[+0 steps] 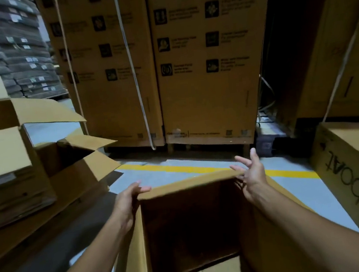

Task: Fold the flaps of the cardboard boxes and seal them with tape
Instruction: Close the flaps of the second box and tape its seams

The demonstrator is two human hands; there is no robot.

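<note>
At the far flap (191, 183) of the open box (191, 224), left hand (129, 202) grips its corner; right hand (252, 175), fingers spread, seemingly just touches. Flap-folding step: next, push it inward.

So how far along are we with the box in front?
Early. Nothing looks sealed: the box stands open, inside dark. In hand: left hand grips its far-left corner, right hand touches the far-right corner, fingers straight. Left: folding it shut and taping; the boxes at left also gape open. No tape in view.
</note>
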